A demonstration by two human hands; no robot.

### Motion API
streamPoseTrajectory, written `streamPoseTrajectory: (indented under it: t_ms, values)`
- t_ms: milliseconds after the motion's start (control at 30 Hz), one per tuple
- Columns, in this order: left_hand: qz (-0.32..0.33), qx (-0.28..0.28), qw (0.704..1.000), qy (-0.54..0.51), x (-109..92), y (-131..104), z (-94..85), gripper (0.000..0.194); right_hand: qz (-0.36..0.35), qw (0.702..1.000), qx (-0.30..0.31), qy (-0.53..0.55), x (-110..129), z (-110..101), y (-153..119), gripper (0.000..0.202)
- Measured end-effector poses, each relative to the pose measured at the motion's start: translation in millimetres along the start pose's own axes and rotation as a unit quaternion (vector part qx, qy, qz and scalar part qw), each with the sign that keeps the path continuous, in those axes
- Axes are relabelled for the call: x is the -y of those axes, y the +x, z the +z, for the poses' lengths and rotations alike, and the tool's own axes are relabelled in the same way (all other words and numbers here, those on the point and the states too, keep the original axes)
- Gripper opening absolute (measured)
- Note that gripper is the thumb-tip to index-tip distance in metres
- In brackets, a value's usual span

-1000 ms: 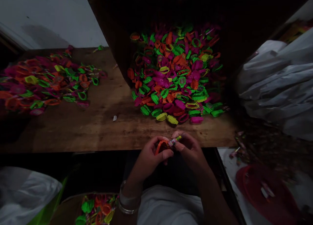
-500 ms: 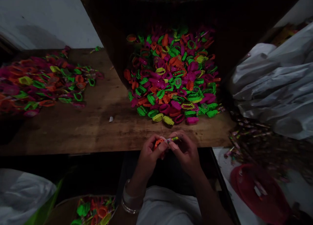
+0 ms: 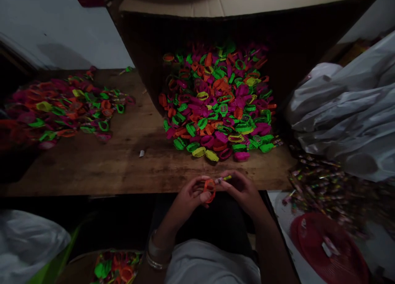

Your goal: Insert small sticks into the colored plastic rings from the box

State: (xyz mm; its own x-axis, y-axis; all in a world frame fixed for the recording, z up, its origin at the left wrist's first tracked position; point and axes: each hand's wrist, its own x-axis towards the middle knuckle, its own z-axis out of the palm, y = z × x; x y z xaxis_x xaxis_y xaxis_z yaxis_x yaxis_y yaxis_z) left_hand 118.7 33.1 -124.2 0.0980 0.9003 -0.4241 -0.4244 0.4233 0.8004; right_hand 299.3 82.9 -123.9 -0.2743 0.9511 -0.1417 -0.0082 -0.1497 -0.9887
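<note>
From afar, I see the left hand pinching an orange plastic band near the edge of the table, while the right hand clamps in its fingertips a slim wrapped stick, nearly crosswise, one end toward the band.

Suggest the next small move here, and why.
Probably ease the printed stick against the orange band's edge: the left hand grips the band, the right hand pinches the stick, and its near end points at the band's rim. Whether they already touch is unclear.
</note>
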Motion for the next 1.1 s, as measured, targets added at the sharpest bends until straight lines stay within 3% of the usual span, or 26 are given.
streamPoseTrajectory:
  t_ms: [100, 167, 233, 300, 333, 400, 433, 500, 567, 733, 833, 900, 967, 1100]
  values:
    - [0.070, -0.117, 0.985, -0.106, -16.9, 5.3, -34.2, 0.043, 0.021, 0.999, 0.028, -0.010, 0.1, -1.0, -1.9, 0.031]
    - [0.181, -0.195, 0.942, -0.203, -31.0, 7.2, -59.3, 0.042, 0.024, 0.999, 0.024, -0.007, -1.9, 0.2, -1.7, 0.031]
    - [0.273, -0.220, 0.906, -0.239, -40.9, 7.1, -77.2, 0.048, 0.027, 0.999, 0.027, -0.017, -4.9, 1.2, -0.6, 0.029]
    - [0.294, -0.220, 0.909, -0.199, -43.1, 8.3, -83.5, 0.051, 0.031, 0.998, 0.036, -0.034, -7.8, 1.2, 1.0, 0.029]
    - [0.280, -0.219, 0.923, -0.144, -41.7, 11.0, -82.2, 0.051, 0.031, 0.998, 0.039, -0.042, -8.9, 0.7, 1.6, 0.029]
    - [0.232, -0.222, 0.945, 0.059, -36.4, 22.4, -73.0, 0.046, 0.027, 0.997, 0.039, -0.061, -10.0, -1.3, 2.2, 0.029]
    - [0.210, -0.224, 0.935, 0.177, -33.8, 31.2, -66.3, 0.041, 0.022, 0.996, 0.035, -0.074, -10.1, -3.0, 2.0, 0.029]
    - [0.192, -0.234, 0.885, 0.353, -30.9, 53.3, -51.7, 0.030, 0.007, 0.993, 0.021, -0.116, -10.1, -9.0, 1.0, 0.030]
    - [0.199, -0.255, 0.852, 0.413, -31.2, 77.0, -38.8, 0.026, -0.007, 0.985, -0.014, -0.173, -10.6, -20.4, 0.9, 0.032]
    - [0.219, -0.281, 0.828, 0.433, -33.6, 113.2, -25.0, 0.017, 0.004, 0.938, -0.176, -0.300, -11.7, -84.8, 21.1, 0.027]
    - [0.247, -0.283, 0.830, 0.412, -32.8, 112.6, -25.1, 0.013, 0.028, 0.885, -0.277, -0.374, -7.7, -133.3, 52.5, 0.018]
    - [0.260, -0.283, 0.836, 0.392, -31.9, 105.0, -24.3, 0.013, 0.031, 0.856, -0.308, -0.414, -4.4, -155.9, 76.3, 0.015]
    - [0.271, -0.269, 0.853, 0.356, -30.7, 93.5, -21.7, 0.016, 0.026, 0.840, -0.307, -0.446, -2.1, -166.4, 96.2, 0.009]
    - [0.249, -0.183, 0.936, 0.170, -25.2, 65.8, -13.2, 0.021, 0.011, 0.830, -0.275, -0.485, 0.7, -163.7, 114.3, 0.008]
